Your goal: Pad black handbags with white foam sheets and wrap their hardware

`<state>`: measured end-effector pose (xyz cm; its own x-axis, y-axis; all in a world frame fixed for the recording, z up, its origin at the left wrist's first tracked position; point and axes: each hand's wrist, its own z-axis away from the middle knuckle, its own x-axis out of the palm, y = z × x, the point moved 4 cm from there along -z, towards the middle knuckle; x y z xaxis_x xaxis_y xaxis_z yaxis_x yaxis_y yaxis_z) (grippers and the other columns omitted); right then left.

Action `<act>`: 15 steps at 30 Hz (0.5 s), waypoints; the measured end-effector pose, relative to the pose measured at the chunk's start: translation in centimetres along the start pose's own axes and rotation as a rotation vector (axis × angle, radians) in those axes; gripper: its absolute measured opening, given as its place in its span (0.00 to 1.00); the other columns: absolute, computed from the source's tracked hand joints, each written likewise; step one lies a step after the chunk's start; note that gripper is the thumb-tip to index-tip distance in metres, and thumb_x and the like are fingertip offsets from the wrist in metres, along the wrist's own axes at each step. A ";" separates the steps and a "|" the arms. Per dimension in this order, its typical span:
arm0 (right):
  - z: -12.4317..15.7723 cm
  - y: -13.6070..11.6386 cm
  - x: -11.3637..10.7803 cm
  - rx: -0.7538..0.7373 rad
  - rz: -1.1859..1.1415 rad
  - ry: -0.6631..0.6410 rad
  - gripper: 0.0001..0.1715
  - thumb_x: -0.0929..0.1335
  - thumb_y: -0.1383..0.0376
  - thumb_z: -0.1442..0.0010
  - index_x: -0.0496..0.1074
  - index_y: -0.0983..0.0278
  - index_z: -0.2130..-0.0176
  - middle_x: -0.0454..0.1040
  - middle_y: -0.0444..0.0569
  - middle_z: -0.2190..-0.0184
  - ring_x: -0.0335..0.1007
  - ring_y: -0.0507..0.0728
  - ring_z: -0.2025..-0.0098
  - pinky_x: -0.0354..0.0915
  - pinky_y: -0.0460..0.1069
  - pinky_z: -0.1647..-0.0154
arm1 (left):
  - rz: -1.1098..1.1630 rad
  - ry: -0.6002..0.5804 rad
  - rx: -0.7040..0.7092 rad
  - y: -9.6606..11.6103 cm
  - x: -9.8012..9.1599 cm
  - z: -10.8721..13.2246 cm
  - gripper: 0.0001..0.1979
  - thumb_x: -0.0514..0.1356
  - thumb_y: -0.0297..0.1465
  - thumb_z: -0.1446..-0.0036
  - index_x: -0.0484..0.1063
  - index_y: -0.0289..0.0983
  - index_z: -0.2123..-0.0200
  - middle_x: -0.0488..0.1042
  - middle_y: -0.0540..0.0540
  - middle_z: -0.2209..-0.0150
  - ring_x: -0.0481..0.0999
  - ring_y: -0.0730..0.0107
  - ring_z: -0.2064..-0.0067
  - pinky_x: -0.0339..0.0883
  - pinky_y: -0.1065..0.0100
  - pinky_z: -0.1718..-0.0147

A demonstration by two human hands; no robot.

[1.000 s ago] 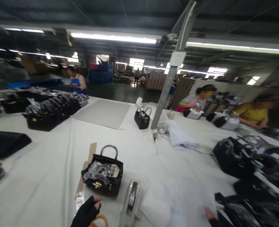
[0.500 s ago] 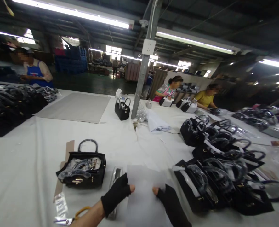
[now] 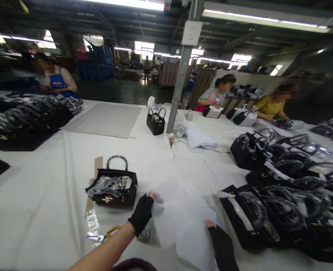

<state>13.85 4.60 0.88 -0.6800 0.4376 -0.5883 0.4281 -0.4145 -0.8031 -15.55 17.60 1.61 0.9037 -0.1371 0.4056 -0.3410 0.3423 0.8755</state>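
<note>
Thin white tissue paper (image 3: 180, 214) is spread between my two hands above the table, its sheets partly overlapping. My left hand (image 3: 142, 212), in a black fingerless glove, pinches the paper's left edge. At the lower right, my right hand (image 3: 220, 241), gloved the same way, grips the other side with the thumb on top; its fingers are hidden beneath. Left of the paper stands an open black handbag (image 3: 114, 188) with plastic-wrapped handles and a gold clasp. Orange-handled scissors (image 3: 104, 236) lie near my left forearm. A metal object (image 3: 144, 235) is partly covered by my left hand.
Several black handbags (image 3: 268, 210) crowd the right side, and more (image 3: 28, 120) fill the far left. A metal post (image 3: 180, 82) rises from the table beside a single black bag (image 3: 155, 122). A grey sheet (image 3: 104, 119) lies at the back. Co-workers (image 3: 217, 94) sit across the table.
The paper has opened out wider as my hands moved apart, and its sheets now fan. The view has shifted, so the surroundings sit farther right in the picture.
</note>
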 end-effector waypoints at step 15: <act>2.9 -12.0 12.9 -0.273 -0.277 -0.762 0.33 0.67 0.45 0.46 0.73 0.64 0.50 0.75 0.57 0.50 0.71 0.67 0.50 0.69 0.59 0.50 | -0.163 -0.131 -0.111 3.3 -10.0 0.6 0.21 0.66 0.47 0.50 0.75 0.32 0.67 0.75 0.45 0.69 0.71 0.68 0.68 0.65 0.69 0.69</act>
<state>-1.80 12.90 3.16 -0.9540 -0.2018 -0.2218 0.2492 -0.1225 -0.9607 -25.87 19.52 0.61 0.9006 -0.3163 0.2980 -0.1559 0.4050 0.9009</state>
